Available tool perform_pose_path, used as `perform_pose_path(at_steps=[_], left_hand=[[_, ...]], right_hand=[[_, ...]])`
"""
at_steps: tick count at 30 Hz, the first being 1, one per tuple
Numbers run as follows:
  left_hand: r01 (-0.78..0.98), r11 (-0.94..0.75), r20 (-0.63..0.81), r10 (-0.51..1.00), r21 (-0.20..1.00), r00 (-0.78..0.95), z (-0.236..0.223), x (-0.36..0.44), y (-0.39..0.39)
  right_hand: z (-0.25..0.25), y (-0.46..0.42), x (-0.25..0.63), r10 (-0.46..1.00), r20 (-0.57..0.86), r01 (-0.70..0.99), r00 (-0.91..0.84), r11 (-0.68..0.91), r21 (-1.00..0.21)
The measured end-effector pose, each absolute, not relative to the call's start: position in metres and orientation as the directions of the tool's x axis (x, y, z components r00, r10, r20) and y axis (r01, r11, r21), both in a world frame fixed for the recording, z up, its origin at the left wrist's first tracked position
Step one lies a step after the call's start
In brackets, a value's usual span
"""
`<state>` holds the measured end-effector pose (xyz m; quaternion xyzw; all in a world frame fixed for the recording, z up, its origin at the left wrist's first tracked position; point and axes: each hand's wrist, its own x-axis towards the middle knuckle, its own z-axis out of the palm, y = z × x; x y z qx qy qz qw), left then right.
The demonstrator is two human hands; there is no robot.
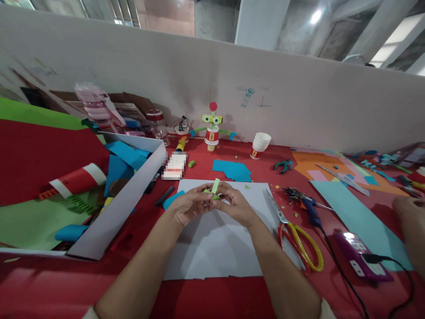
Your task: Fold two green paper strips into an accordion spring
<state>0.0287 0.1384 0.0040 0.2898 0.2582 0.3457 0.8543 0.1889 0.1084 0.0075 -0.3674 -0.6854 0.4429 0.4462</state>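
My left hand point(195, 201) and my right hand point(231, 200) meet above a white sheet point(226, 248). Between their fingertips is a light green folded paper strip point(215, 186), one end sticking up. Both hands are closed on it, and part of the fold is hidden by the fingers. Right of the sheet lie scissors point(295, 239) with red and yellow handles, the blades resting on the sheet's edge. A blue paper piece point(172, 200) lies by my left wrist. Farther back stands a paper-cup figure point(212, 133) with green folded arms, near a small green folded piece point(191, 164).
A white box point(122, 208) with coloured paper stands left. Blue paper point(232, 169), stacked cups point(260, 144) and pliers point(283, 166) lie behind the sheet. To the right are a glue gun point(310, 208), a purple power strip point(361, 257) with cords, and another person's hand point(410, 217).
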Motion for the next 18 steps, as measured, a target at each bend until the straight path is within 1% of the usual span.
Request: perform_pose_path(at_steps=[2, 6, 14, 18], left_hand=[[-0.406, 0.608, -0.252, 0.717, 0.682, 0.649, 0.0040, 0.0252, 0.1386], [-0.394, 0.608, -0.245, 0.708, 0.689, 0.663, 0.0014, 0.0223, 0.1397], [-0.449, 0.571, -0.251, 0.767, 0.688, 0.591, 0.0005, 0.0268, 0.1391], [-0.451, 0.568, -0.248, 0.769, 0.689, 0.590, 0.0029, 0.0279, 0.1384]], right_hand=[[0.0099, 0.1089, 0.1921, 0.888, 0.262, 0.063, -0.378, 0.307, -0.950], [0.0102, 0.1088, 0.1916, 0.900, 0.240, 0.059, -0.364, 0.280, -0.958], [0.0131, 0.1058, 0.1876, 0.881, 0.345, 0.134, -0.324, 0.404, -0.905], [0.0122, 0.1065, 0.1887, 0.878, 0.316, 0.108, -0.360, 0.376, -0.920]])
